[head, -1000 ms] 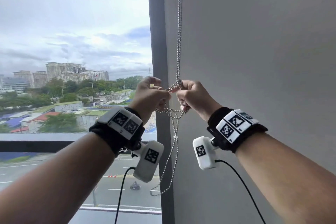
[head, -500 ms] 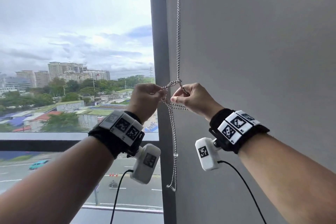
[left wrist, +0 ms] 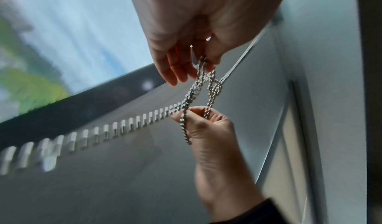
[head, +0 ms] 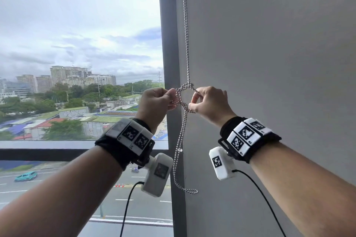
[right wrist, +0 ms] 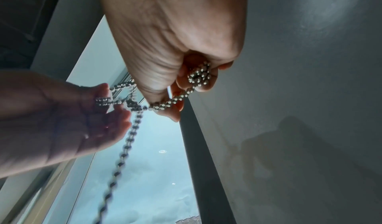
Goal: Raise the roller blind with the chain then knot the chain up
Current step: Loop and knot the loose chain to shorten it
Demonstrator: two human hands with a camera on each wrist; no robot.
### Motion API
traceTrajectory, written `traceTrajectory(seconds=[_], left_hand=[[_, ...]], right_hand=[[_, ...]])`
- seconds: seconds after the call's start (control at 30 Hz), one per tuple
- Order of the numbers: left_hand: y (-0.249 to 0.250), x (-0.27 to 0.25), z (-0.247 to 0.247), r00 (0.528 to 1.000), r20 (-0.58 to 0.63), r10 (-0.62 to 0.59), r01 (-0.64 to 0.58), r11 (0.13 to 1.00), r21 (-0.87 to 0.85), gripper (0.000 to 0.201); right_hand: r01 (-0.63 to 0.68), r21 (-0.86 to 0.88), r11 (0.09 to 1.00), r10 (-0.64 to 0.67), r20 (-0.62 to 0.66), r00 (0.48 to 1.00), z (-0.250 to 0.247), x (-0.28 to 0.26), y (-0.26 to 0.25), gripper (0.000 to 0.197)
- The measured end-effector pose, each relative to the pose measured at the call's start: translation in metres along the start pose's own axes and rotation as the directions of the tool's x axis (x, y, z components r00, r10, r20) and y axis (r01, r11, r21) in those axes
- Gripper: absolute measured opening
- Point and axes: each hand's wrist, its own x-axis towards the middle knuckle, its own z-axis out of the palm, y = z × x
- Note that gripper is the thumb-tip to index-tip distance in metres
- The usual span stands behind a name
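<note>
A silver bead chain (head: 185,34) hangs down along the window post and crosses itself in a loose knot (head: 186,87) at chest height. My left hand (head: 171,97) pinches one strand just left of the knot, and my right hand (head: 194,102) pinches another just right of it. Below my hands the doubled chain drops to a loop end (head: 187,191). In the left wrist view the left hand's fingertips (left wrist: 203,64) hold the chain above the knot (left wrist: 215,87). In the right wrist view the right hand (right wrist: 198,78) grips a bunch of beads. No blind fabric covers the glass.
The dark vertical window post (head: 167,44) stands right behind the chain. A plain grey wall (head: 269,63) fills the right side. Window glass (head: 77,34) with a city view is on the left, with a dark horizontal rail (head: 48,153) below.
My hands have drawn apart sideways, and the loose tangle between them has pulled into one small knot loop. The hanging loop end has risen a little and swung.
</note>
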Motion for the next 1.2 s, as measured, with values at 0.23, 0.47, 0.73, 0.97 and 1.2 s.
traceTrajectory(seconds=[0.23, 0.47, 0.73, 0.97, 1.2], left_hand=[[0.002, -0.001, -0.011, 0.985, 0.126, -0.121, 0.152, 0.952, -0.266, 0.03], [-0.021, -0.004, -0.03, 0.907, 0.323, -0.272, 0.122, 0.901, 0.417, 0.032], [-0.045, -0.014, -0.036, 0.632, 0.38, -0.675, 0.22, 0.627, 0.747, 0.027], [-0.042, -0.017, -0.008, 0.682, 0.566, -0.464, 0.474, 0.869, 0.141, 0.024], [-0.032, -0.016, 0.027, 0.892, 0.352, -0.283, 0.344, 0.931, -0.124, 0.005]], right_hand=[[-0.014, -0.033, 0.999, 0.014, -0.002, 1.0, 0.001, 0.004, 0.006, 0.014], [-0.131, 0.13, 0.983, 0.126, 0.049, 0.991, 0.0, 0.005, 0.019, 0.019], [-0.268, 0.404, 0.875, 0.207, 0.188, 0.96, -0.006, -0.001, 0.022, 0.014], [-0.286, 0.599, 0.748, 0.112, 0.311, 0.944, -0.008, -0.006, 0.001, 0.034], [-0.372, 0.627, 0.684, 0.21, 0.319, 0.924, -0.005, -0.009, -0.009, 0.016]])
